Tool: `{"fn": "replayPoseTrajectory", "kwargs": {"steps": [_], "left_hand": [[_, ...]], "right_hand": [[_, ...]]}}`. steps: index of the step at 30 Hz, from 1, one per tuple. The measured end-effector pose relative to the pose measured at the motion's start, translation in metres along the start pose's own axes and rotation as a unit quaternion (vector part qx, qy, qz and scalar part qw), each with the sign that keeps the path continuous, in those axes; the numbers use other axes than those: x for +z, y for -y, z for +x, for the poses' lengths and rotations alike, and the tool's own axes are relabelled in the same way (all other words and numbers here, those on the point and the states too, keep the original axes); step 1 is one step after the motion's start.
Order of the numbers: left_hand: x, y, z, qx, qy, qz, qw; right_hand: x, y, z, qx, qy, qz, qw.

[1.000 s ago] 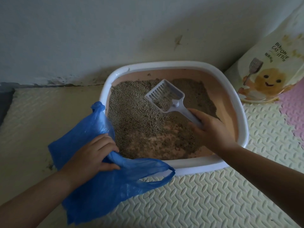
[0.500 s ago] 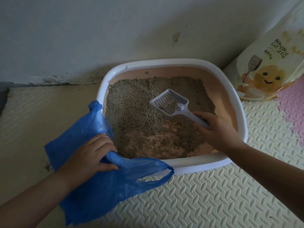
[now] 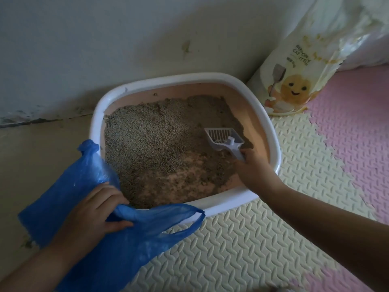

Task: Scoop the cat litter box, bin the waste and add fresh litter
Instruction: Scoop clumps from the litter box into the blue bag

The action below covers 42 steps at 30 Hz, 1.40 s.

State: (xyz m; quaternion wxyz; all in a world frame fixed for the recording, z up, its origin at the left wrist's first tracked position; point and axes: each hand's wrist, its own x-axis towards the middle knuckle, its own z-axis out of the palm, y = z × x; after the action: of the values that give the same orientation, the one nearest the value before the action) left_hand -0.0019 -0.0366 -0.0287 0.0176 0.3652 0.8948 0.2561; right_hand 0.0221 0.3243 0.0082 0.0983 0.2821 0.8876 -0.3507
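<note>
A white-rimmed litter box (image 3: 271, 131) with a pink inside sits on the floor against the wall. Grey-brown litter (image 3: 160, 140) covers most of its bottom, with bare pink patches near the front. My right hand (image 3: 252, 171) grips the handle of a white slotted scoop (image 3: 223, 137), whose head lies low on the litter at the right side of the box. My left hand (image 3: 92, 213) grips the rim of a blue plastic bag (image 3: 117, 256), held open beside the box's front left corner.
A cream cat litter bag (image 3: 299, 76) with a smiling yellow figure leans against the wall at the box's right. Cream foam mat tiles (image 3: 242, 245) and pink ones (image 3: 353, 131) cover the floor. A grey wall (image 3: 105, 39) runs behind the box.
The scoop has come down from a raised spot over the middle of the litter to the right side of the box. The left hand and blue bag have hardly moved.
</note>
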Motion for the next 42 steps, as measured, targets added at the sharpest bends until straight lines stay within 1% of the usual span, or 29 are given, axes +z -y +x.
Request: {"fn": "replayPoseTrajectory", "kwargs": {"steps": [5, 8, 11, 15, 18, 22, 24, 26, 27, 30, 33, 37, 39, 42], "left_hand": [[0.003, -0.002, 0.000, 0.029, -0.025, 0.019, 0.999], [0.004, -0.001, 0.002, 0.032, -0.031, 0.004, 0.999], [0.003, -0.006, 0.008, 0.034, -0.032, -0.010, 0.999], [0.006, -0.018, 0.033, -0.007, -0.041, -0.005, 0.999], [0.009, -0.025, 0.048, -0.038, -0.033, 0.008, 0.999], [0.015, -0.023, 0.051, -0.061, -0.028, 0.008, 0.998], [0.016, -0.023, 0.051, -0.055, -0.035, 0.007, 0.998], [0.017, -0.023, 0.050, -0.047, -0.044, 0.002, 0.998], [0.016, -0.023, 0.050, -0.046, -0.046, -0.002, 0.998], [0.016, -0.024, 0.049, -0.048, -0.051, -0.002, 0.998], [0.017, -0.023, 0.047, -0.045, -0.054, 0.004, 0.998], [0.015, -0.024, 0.047, -0.046, -0.047, 0.004, 0.998], [0.013, -0.026, 0.047, -0.051, -0.040, 0.009, 0.998], [0.013, -0.027, 0.046, -0.059, -0.034, 0.006, 0.998]], "right_hand": [[0.004, 0.004, -0.001, 0.056, -0.006, -0.016, 0.998], [0.007, 0.007, 0.001, 0.071, -0.019, -0.034, 0.997], [0.012, 0.012, 0.001, 0.084, -0.016, -0.055, 0.995], [0.016, 0.018, 0.003, 0.094, -0.013, -0.099, 0.991], [0.018, 0.023, 0.004, 0.098, -0.008, -0.105, 0.990], [0.017, 0.031, 0.015, 0.124, 0.007, -0.091, 0.988], [0.015, 0.038, 0.024, 0.133, -0.007, -0.056, 0.989], [0.012, 0.045, 0.033, 0.123, -0.033, -0.026, 0.991], [0.009, 0.048, 0.037, 0.119, -0.038, -0.040, 0.991], [-0.001, 0.055, 0.046, 0.122, -0.013, -0.107, 0.987], [-0.004, 0.058, 0.055, 0.108, -0.009, -0.134, 0.985], [-0.004, 0.055, 0.066, 0.074, -0.028, -0.115, 0.990], [-0.009, 0.052, 0.063, 0.074, -0.016, -0.116, 0.990], [-0.018, 0.047, 0.038, 0.083, 0.029, -0.098, 0.991]]}}
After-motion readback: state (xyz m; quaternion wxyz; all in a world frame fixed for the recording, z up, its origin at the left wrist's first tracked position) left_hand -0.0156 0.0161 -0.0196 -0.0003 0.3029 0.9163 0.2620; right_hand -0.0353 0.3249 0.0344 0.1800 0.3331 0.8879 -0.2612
